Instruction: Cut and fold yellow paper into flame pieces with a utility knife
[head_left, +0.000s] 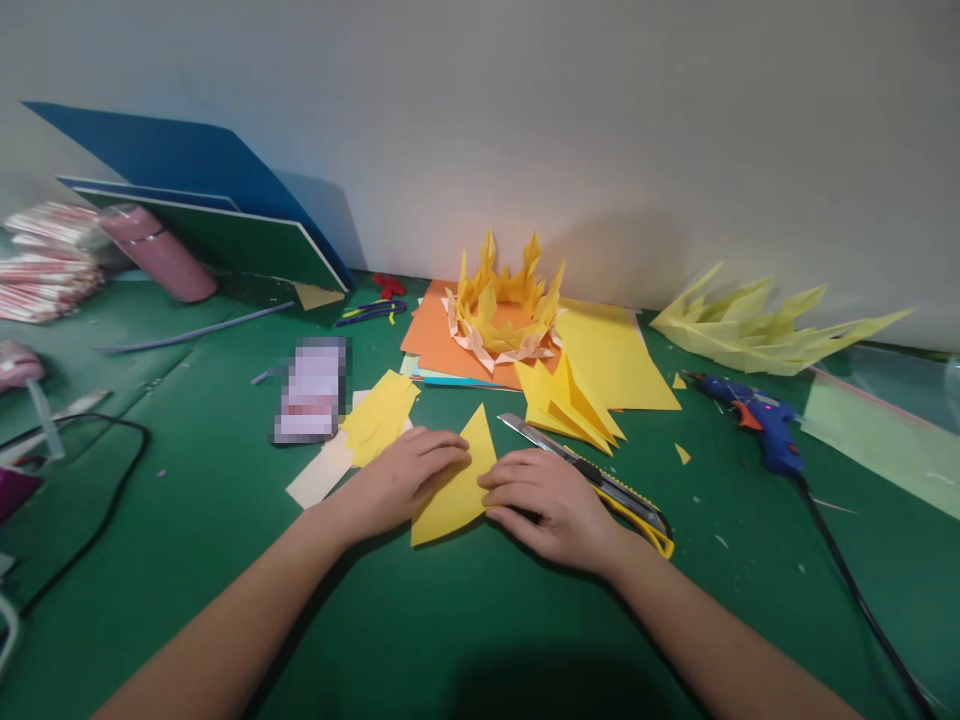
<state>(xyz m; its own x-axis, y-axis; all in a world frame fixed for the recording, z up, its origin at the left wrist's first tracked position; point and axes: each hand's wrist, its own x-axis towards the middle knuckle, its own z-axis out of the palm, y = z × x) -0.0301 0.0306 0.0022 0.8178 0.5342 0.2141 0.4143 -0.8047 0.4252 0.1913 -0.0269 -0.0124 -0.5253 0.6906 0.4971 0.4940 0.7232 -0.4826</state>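
Note:
A folded yellow paper triangle (454, 493) lies on the green table between my two hands, its tip pointing away from me. My left hand (409, 475) rests on its left edge, fingers closed together and pressing the paper. On the right edge, my right hand (547, 500) has its fingers curled and touching the paper. Beside my right hand lies a utility knife (551, 446) with its blade out. Folded yellow pieces (566, 405) sit just beyond the knife. Yellow sheets (381, 412) lie behind my left hand, over a pale strip (319, 478).
A yellow-orange paper crown (506, 310) stands on coloured sheets at the back, against the wall. At the right are a pale yellow folded chain (757, 325) and a blue glue gun (776, 425) with its cable. A phone (311, 390) and a pink bottle (159, 255) lie left.

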